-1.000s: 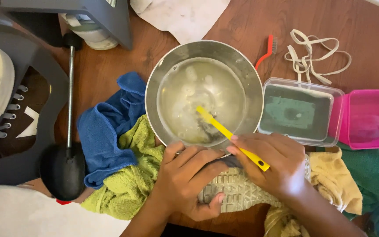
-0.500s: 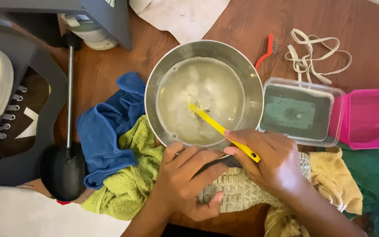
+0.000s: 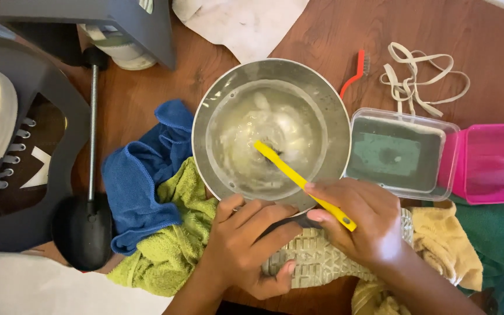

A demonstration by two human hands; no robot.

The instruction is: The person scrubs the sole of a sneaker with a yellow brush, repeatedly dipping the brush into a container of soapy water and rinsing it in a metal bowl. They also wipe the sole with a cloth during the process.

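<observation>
My right hand (image 3: 364, 223) grips a yellow toothbrush (image 3: 298, 179) whose head dips into soapy water in a round metal bowl (image 3: 333, 105). My left hand (image 3: 246, 248) clasps a shoe turned sole up (image 3: 316, 262), its pale ridged sole facing me just below the bowl. The shoe rests on a yellow-green towel (image 3: 170, 245) near the table's front edge.
A blue cloth (image 3: 141, 181) lies left of the bowl. To the right stand a clear plastic tub with a dark sponge (image 3: 395, 153) and a pink box (image 3: 494, 163). A red brush (image 3: 354, 73), white laces (image 3: 418, 76), a mustard cloth (image 3: 447, 245) and another sneaker (image 3: 13, 157) surround them.
The toothbrush head has shifted up and slightly left inside the bowl, stirring the water. My left hand keeps its hold on the shoe.
</observation>
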